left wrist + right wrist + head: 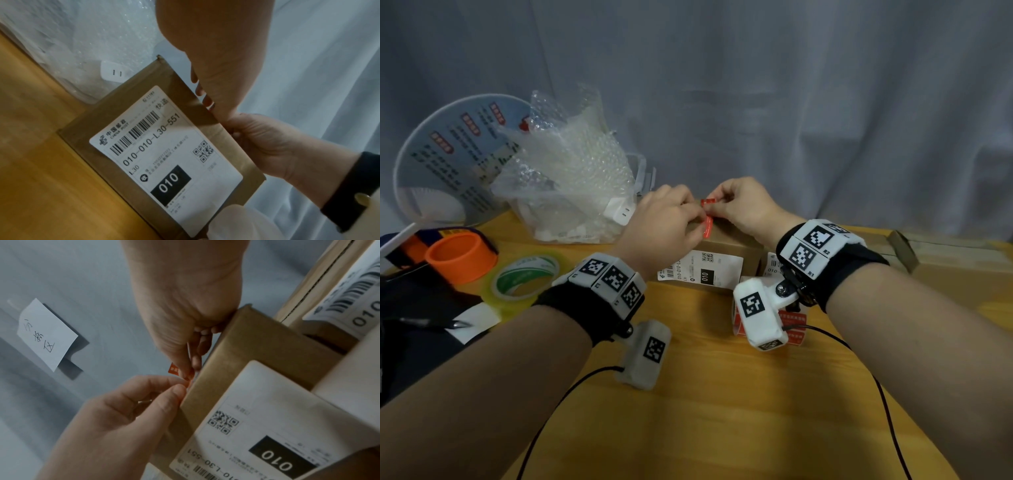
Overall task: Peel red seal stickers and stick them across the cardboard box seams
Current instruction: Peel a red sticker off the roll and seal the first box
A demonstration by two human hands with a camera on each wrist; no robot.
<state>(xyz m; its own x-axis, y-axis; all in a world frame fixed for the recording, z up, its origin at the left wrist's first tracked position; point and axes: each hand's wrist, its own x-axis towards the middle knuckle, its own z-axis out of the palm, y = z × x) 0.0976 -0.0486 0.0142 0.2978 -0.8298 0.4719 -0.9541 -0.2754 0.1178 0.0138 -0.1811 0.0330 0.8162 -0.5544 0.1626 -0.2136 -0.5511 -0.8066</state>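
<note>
A brown cardboard box (726,245) with a white shipping label (164,151) stands on the wooden table. A red seal sticker (708,215) is at the box's top edge, its lower end hanging down the near face. My left hand (690,210) pinches the sticker from the left with thumb and forefinger. My right hand (722,202) pinches its upper end from the right. In the right wrist view the sticker (173,369) shows between both hands' fingertips, beside the box (257,344). The box top is hidden.
A sheet of red stickers (795,323) lies under my right wrist, beside a second labelled box (774,265). Left of the box stand a clear tub of bubble wrap (565,178) with a white charger (619,210), an orange ring (462,257) and a tape roll (524,279). A grey curtain hangs behind.
</note>
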